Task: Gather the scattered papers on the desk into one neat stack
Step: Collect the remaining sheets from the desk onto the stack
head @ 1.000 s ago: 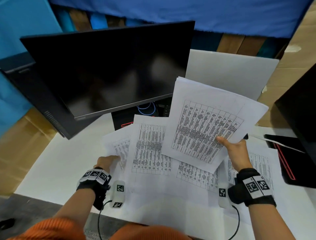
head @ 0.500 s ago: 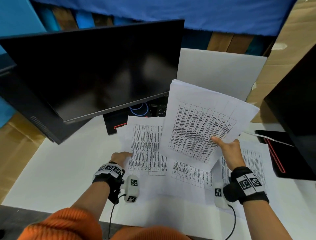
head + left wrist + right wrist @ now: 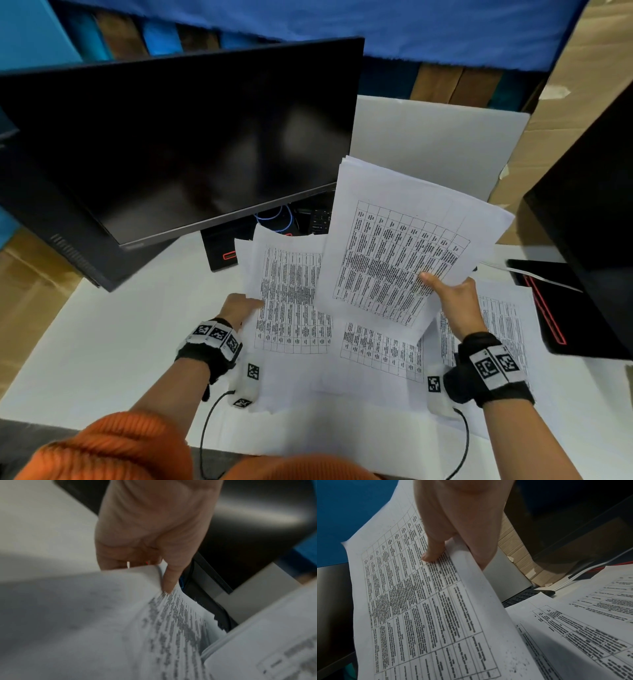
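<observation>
My right hand (image 3: 448, 291) holds a sheaf of printed table sheets (image 3: 404, 246) lifted above the desk, thumb on top (image 3: 431, 555) and fingers hidden beneath. My left hand (image 3: 239, 306) pinches the left edge of a second bundle of printed sheets (image 3: 291, 291), raised off the desk; in the left wrist view its thumb (image 3: 171, 580) lies on the paper edge (image 3: 154, 601). More printed sheets lie flat on the white desk: one between the hands (image 3: 380, 349) and one under the right wrist (image 3: 503, 318).
A large dark monitor (image 3: 178, 144) hangs over the back left of the white desk (image 3: 113, 342); its black stand (image 3: 222, 255) is just behind the left bundle. A black case with red trim (image 3: 555, 308) sits at the right. A white board (image 3: 435, 147) leans behind.
My left hand slid right from a sheet at the desk's left, gathered it against the middle sheets and lifted their left edge. The right hand's sheaf stayed raised.
</observation>
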Available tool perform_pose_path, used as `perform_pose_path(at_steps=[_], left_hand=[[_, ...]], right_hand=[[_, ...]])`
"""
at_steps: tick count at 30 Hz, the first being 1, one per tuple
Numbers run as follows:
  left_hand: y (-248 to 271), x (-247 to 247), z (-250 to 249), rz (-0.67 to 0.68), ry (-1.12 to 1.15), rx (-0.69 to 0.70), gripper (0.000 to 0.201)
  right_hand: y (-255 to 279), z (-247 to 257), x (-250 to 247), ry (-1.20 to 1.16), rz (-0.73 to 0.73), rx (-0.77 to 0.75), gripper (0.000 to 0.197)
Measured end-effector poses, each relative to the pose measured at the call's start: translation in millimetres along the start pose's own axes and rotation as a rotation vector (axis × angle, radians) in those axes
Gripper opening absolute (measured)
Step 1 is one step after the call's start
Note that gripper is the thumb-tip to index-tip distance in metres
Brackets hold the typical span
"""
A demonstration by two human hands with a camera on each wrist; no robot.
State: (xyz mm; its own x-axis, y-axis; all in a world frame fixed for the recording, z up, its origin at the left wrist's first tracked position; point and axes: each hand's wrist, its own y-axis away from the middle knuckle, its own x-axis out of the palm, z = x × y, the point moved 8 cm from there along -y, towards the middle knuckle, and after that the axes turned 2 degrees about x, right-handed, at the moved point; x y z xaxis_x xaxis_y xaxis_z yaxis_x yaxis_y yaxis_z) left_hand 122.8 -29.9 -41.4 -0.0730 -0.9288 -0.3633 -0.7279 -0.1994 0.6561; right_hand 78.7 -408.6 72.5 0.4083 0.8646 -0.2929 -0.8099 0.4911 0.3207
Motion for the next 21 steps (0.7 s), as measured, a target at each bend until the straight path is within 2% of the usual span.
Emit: perform_pose_path(at_steps=[2, 5, 7, 10, 13, 17, 19, 21], left_hand=[[1, 3, -2, 0.008, 0.004, 0.06, 0.052], [5, 13, 4, 0.05, 0.055, 0.064, 0.06], [9, 17, 2, 0.043, -0.003, 0.105, 0.049], [15, 5, -21, -0.053, -0.145, 0.314, 0.032], [26, -15, -40, -0.137, -0.148, 0.53, 0.03], [35, -25, -41, -0.106, -0.247, 0.608, 0.036], [35, -33, -43, -0.132, -0.289, 0.659, 0.035], [38, -41, -50, -0.142, -0.274, 0.732, 0.028]], right_hand=[[0, 0, 0, -0.007, 0.001, 0.003, 0.09], [-1, -1, 1, -0.017, 0.001, 0.009, 0.091], [-2, -2, 2, -0.015, -0.004, 0.012, 0.091], [-2, 0, -2, -0.037, -0.034, -0.003, 0.089], [-6, -1, -11, -0.07, -0.075, -0.008, 0.087], [-7, 6, -14, -0.117, -0.064, -0.045, 0.065], [-4, 9, -9, -0.113, -0.039, -0.061, 0.058], [-3, 12, -5, -0.141, 0.004, -0.106, 0.067]])
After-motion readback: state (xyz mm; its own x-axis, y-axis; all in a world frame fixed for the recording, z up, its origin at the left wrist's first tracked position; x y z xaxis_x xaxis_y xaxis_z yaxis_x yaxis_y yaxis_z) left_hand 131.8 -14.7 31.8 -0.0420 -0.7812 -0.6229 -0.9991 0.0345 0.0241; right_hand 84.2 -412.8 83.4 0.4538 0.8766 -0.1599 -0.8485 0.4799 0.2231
